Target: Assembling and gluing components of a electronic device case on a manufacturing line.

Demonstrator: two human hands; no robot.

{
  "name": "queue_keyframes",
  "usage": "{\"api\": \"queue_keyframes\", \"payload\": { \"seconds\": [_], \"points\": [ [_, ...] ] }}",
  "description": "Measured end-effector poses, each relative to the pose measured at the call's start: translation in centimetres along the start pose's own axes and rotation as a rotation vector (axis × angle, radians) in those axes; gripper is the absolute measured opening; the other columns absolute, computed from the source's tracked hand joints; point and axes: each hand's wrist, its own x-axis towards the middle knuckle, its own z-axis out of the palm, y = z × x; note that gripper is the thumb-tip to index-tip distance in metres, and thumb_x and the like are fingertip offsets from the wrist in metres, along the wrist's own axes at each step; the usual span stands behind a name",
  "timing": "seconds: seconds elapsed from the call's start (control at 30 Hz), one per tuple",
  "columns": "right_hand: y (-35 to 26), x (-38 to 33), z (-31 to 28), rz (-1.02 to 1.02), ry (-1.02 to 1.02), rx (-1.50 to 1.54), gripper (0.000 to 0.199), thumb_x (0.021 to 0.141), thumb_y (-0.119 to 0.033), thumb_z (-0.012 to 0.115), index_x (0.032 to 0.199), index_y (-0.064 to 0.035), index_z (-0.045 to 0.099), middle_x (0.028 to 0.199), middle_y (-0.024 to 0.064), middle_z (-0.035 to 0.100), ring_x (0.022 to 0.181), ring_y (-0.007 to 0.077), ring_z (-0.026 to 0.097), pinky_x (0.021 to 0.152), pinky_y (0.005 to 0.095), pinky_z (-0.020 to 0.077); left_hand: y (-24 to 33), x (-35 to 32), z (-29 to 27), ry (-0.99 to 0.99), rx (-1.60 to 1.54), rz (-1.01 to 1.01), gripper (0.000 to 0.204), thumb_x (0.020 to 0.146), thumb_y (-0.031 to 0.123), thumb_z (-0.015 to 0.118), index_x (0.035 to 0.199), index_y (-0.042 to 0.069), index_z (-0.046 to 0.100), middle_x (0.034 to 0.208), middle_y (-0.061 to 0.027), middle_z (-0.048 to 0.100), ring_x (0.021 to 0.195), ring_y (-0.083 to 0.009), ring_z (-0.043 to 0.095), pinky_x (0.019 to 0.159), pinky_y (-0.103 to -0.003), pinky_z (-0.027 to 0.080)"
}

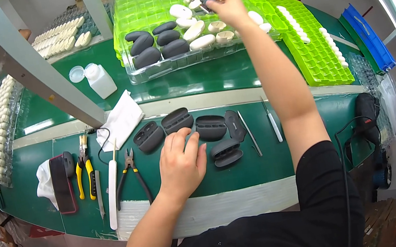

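My right hand (229, 8) reaches to the far clear tray (187, 63), its fingertips closed on a small dark grey piece (207, 0) whose kind I cannot make out. Around it in the tray lie white oval shells (194, 31) and, farther left, dark grey oval cases (146, 57). My left hand (181, 161) is over the near table with fingers slightly bent and apart, holding nothing visible. Just beyond its fingertips stand dark open cases (177, 121), (210, 127), with another open case (226, 153) to its right. A dark flat shell part (235, 126) lies beside them.
Pliers with yellow handles (85, 172), black-handled cutters (132, 175), a white soldering-iron-like tool (113, 194) and a phone-like dark slab (63, 185) lie at left. Tweezers (250, 133) and a white-handled tool (273, 123) lie right. A white bottle (100, 80) stands behind a metal post (39, 66).
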Motion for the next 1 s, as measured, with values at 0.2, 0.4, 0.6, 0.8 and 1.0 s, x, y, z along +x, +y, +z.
{"api": "queue_keyframes", "payload": {
  "seconds": [0.2,0.4,0.6,0.8,1.0],
  "points": [
    [-4.3,-15.2,-4.2,0.128,-0.595,0.783,0.031,0.086,-0.023,0.057,0.109,-0.0020,0.056,0.089,0.0020,0.061,0.073,0.0069,0.056,0.064,0.0199,0.0447,0.3,-0.5,-0.6,0.048,-0.194,0.014,0.030,0.069,0.005,0.067,0.097,-0.002,0.057,0.088,-0.0133,0.056,0.074,-0.0278,0.054,0.064,-0.034,0.046],
    [-4.0,-26.0,-5.9,0.322,-0.691,0.807,0.028,0.087,-0.019,0.055,0.109,-0.0020,0.055,0.087,0.0023,0.061,0.072,0.0066,0.054,0.066,0.0211,0.0454,1.5,-0.6,0.0,-0.038,-0.784,-0.296,0.067,0.071,0.011,0.071,0.129,0.005,0.036,0.086,-0.0067,0.059,0.068,-0.0114,0.052,0.058,-0.023,0.042],
    [-2.3,-30.6,-6.2,0.408,-0.610,0.848,0.026,0.088,-0.016,0.055,0.109,-0.0012,0.054,0.088,0.0036,0.060,0.075,0.0064,0.054,0.064,0.0198,0.0460,2.2,-1.2,0.9,-0.277,-0.817,-0.305,0.059,0.071,0.008,0.071,0.123,0.007,0.046,0.083,-0.0041,0.059,0.067,-0.0096,0.052,0.061,-0.022,0.044],
    [-1.6,-31.3,-6.9,0.374,-0.656,0.797,0.026,0.090,-0.018,0.052,0.110,-0.0019,0.054,0.091,0.0032,0.060,0.071,0.0073,0.054,0.063,0.0201,0.0448,3.0,-1.8,1.2,-0.311,-0.924,-0.418,0.051,0.072,0.007,0.071,0.117,0.001,0.048,0.080,-0.0030,0.058,0.066,-0.0066,0.051,0.059,-0.020,0.043],
    [-1.9,-31.8,-6.8,0.453,-0.573,0.766,0.024,0.088,-0.018,0.055,0.103,0.0011,0.056,0.075,0.0017,0.060,0.060,0.0050,0.051,0.054,0.0184,0.0428,2.9,-1.9,1.7,-0.371,-0.980,-0.510,0.051,0.073,0.008,0.072,0.116,-0.001,0.048,0.079,-0.0027,0.058,0.067,-0.0054,0.052,0.060,-0.019,0.044]
  ]
}}
